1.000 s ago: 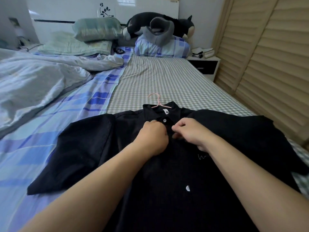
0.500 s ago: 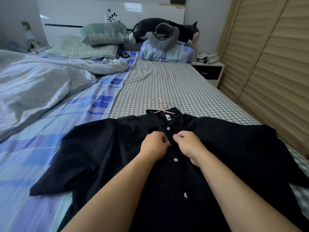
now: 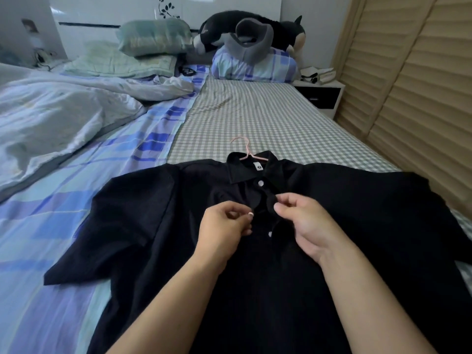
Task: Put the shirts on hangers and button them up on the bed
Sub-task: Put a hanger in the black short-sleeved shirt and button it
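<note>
A black short-sleeved shirt point(image 3: 143, 215) lies face up on the bed point(image 3: 255, 118), spread flat with its collar away from me. A pink hanger point(image 3: 245, 149) sits inside it, its hook poking out past the collar. The top white button point(image 3: 260, 183) is fastened, and a lower button point(image 3: 270, 234) shows on the placket. My left hand point(image 3: 224, 226) pinches the left placket edge at a white button. My right hand point(image 3: 304, 223) pinches the right placket edge opposite. The placket gapes slightly between the two hands.
A rumpled pale duvet point(image 3: 51, 118) covers the bed's left side. Pillows point(image 3: 153, 39) and a black plush toy point(image 3: 255, 26) lie at the headboard. A nightstand point(image 3: 321, 95) stands at the back right, and slatted wooden doors point(image 3: 413, 98) run along the right.
Both hands have drawn apart a little and moved down from the collar to the second button, opening the placket between them. The view has tilted slightly.
</note>
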